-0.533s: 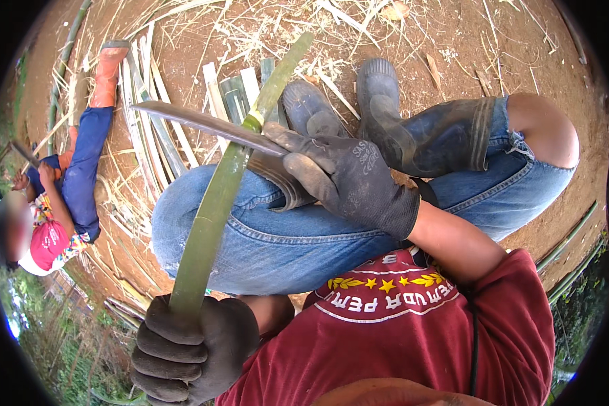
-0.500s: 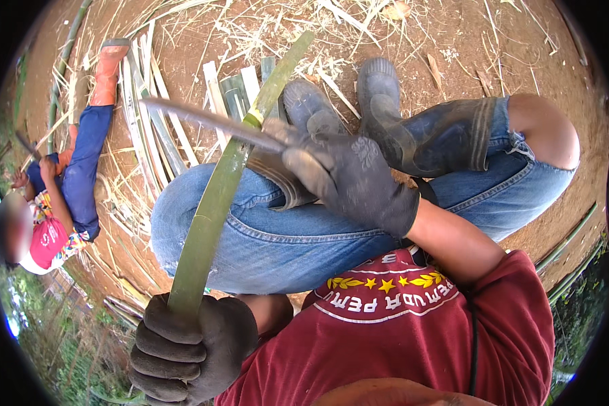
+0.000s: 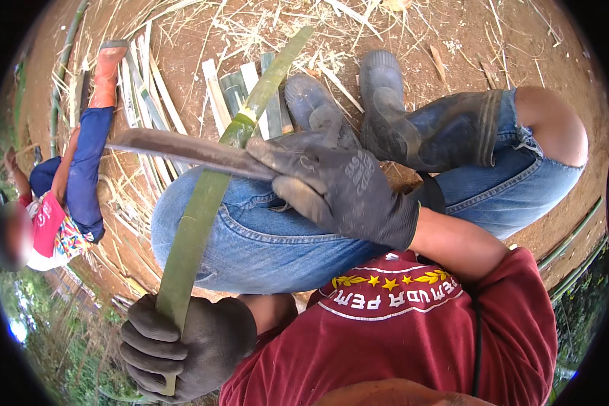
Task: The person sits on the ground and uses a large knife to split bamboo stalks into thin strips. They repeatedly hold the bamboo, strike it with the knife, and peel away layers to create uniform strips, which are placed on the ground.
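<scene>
A long green bamboo strip (image 3: 195, 233) slants across my knee, its far end pointing away over the ground. My left hand (image 3: 193, 345), in a dark glove, is wrapped round its near end. My right hand (image 3: 342, 186), gloved too, is closed on the handle of a machete (image 3: 189, 150), and the handle itself is mostly hidden by the fingers. The machete's broad brown-grey blade points left and crosses over the strip, just nearer to me than a pale, scraped joint on the bamboo. I cannot tell whether the blade touches the strip.
Split bamboo pieces (image 3: 250, 91) lie beyond my knee, with more long strips (image 3: 149, 111) to their left. Pale shavings (image 3: 277, 37) litter the brown soil. My rubber boots (image 3: 386, 101) stand ahead. At the left another person (image 3: 54, 210) sits with a leg stretched out.
The machete has moved nearer to me along the strip, from the joint to below it, and its blade now shows broader. The other person's arms have shifted.
</scene>
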{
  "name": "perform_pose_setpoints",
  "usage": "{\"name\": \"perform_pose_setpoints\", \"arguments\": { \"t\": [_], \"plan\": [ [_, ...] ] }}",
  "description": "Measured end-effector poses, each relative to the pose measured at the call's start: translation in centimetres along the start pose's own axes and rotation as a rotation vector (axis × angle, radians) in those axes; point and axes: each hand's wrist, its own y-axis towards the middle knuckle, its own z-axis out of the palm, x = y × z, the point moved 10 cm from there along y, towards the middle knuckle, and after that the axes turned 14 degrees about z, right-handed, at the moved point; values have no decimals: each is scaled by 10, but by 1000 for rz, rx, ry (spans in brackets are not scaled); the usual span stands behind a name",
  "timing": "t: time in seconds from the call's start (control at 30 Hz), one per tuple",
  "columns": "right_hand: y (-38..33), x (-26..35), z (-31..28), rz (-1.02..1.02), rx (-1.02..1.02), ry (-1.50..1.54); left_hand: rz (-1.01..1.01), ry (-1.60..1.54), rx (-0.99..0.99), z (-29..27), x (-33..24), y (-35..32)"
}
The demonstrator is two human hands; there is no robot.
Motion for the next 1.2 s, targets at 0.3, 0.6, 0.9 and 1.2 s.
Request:
{"name": "perform_pose_setpoints", "arguments": {
  "t": [0.3,0.6,0.9,1.2],
  "plan": [
    [11,-19,3,120,8,147,-56,87,-127,-19,6,9],
    [18,-50,8,383,120,106,-4,69,-96,-5,14,8],
    [21,-28,1,76,-97,-16,-35,113,-102,-13,11,11],
    [15,-43,-4,38,-125,66,-18,39,-117,-15,14,4]
  ]
}}
